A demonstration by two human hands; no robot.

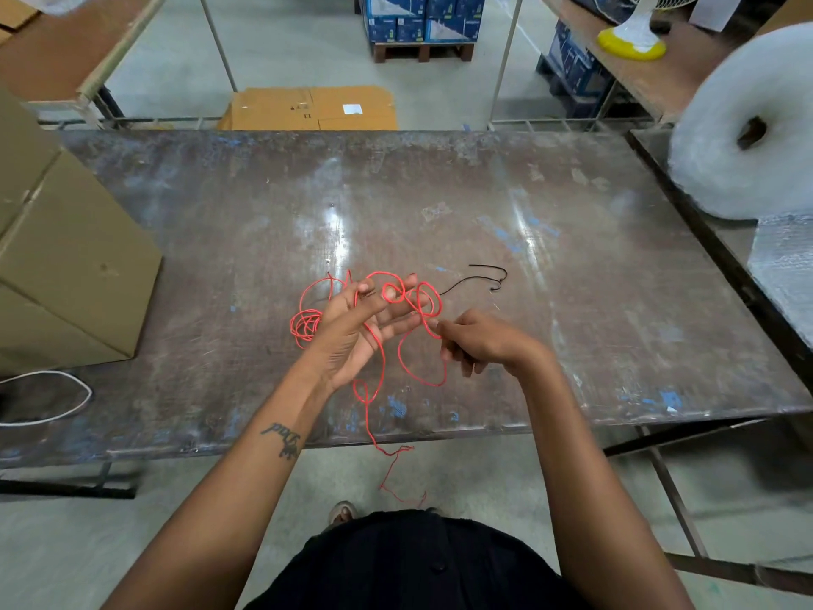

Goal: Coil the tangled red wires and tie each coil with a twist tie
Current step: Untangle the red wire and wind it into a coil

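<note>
The worn metal surface [572, 266] is lying wide and mostly bare, its far half and right half giving open room, while its near edge is running just under the person's forearms. A brown box [66, 266] is crowding the left edge, and a white foam roll [743, 138] is sitting beside the right edge on a neighbouring bench. A white cord [66, 398] is looping at the near left corner. The red wire [413, 301] is hanging in loose loops over the middle of the surface, draped across the left hand [356, 332], whose fingers are spread straight with the palm turned up, the strands lying between and over them rather than gripped. A small tangled bunch of the wire is resting on the surface just left of that hand, and one long strand is dropping past the near edge toward the floor. The right hand [479, 341] is holding its grip pinched on the wire near a loop, thumb and forefinger together on the strand, other fingers curled under. A black twist tie [488, 277] is lying on the surface just beyond the hands, near the loops, apart from both hands.
</note>
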